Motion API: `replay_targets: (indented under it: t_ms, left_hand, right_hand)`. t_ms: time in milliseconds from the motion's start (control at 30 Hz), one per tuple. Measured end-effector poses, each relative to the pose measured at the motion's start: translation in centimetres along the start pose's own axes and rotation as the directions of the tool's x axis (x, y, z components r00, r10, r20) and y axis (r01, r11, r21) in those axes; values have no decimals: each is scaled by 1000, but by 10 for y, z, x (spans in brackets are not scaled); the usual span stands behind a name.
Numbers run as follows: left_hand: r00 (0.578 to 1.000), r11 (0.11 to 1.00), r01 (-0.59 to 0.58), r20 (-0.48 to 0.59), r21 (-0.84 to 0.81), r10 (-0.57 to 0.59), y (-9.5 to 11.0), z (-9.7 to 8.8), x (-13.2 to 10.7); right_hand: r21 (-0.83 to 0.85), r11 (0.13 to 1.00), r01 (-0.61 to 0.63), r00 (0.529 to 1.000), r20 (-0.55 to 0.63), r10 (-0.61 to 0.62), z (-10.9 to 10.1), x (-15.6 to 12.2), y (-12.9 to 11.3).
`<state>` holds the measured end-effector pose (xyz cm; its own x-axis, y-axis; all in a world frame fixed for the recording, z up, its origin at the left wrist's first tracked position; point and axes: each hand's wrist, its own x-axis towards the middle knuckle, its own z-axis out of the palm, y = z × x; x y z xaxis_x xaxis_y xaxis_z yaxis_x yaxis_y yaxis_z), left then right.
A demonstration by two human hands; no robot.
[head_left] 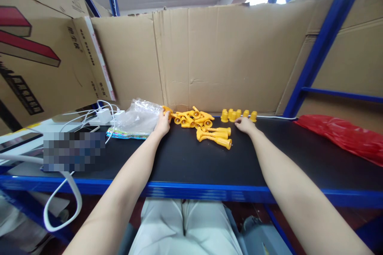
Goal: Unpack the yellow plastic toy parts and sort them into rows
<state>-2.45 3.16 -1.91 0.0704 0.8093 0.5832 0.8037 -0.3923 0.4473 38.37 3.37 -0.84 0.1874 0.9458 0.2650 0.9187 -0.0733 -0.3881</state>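
My left hand [162,124] is closed around an orange-yellow plastic piece [167,109] at the left end of a pile; most of that piece is hidden by the fingers. The pile holds several yellow plastic pieces [196,118] with flared, hollow ends and bent handles. In front of it lie a few longer twisted-stem yellow pieces [217,139], pointing right. My right hand [245,125] has its fingers bent together at the near side of several small yellow caps [233,116], which stand in a cluster. Whether the fingertips grip a cap is too small to make out.
A clear plastic bag [140,115] lies on a colourful packet [125,134] left of the pile. White chargers and cables [103,115] crowd the left. A red plastic bag [338,133] lies right. Cardboard [227,55] walls the back; a blue rail [209,191] edges the black bench.
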Motion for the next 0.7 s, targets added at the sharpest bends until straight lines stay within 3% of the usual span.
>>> replay_targets:
  t_ms: [133, 333, 500, 567, 633, 700]
  left_hand:
    - [999, 997, -34, -26, 72, 35, -1, 3, -1]
    - [998, 990, -59, 34, 131, 55, 6, 1, -3]
    - [989, 986, -42, 145, 162, 19, 10, -2, -4]
    - [982, 984, -25, 191, 174, -9, 13, -3, -4]
    - [976, 983, -13, 217, 181, -27, 17, -4, -4]
    - [974, 984, -10, 225, 178, -31, 20, -4, -4]
  right_hand:
    - [-12, 1000, 13, 1000, -8, -14, 1, 1, 1]
    - [-33, 999, 18, 999, -26, -19, -1, 0, -3]
    - [-67, 996, 59, 997, -50, -62, -22, -2, -30]
    - [-56, 990, 127, 992, 10, -126, -34, -6, -48]
    - [-23, 983, 184, 974, 142, -179, -43, -12, -65]
    - [27, 964, 264, 920, 292, -260, -49, -20, -79]
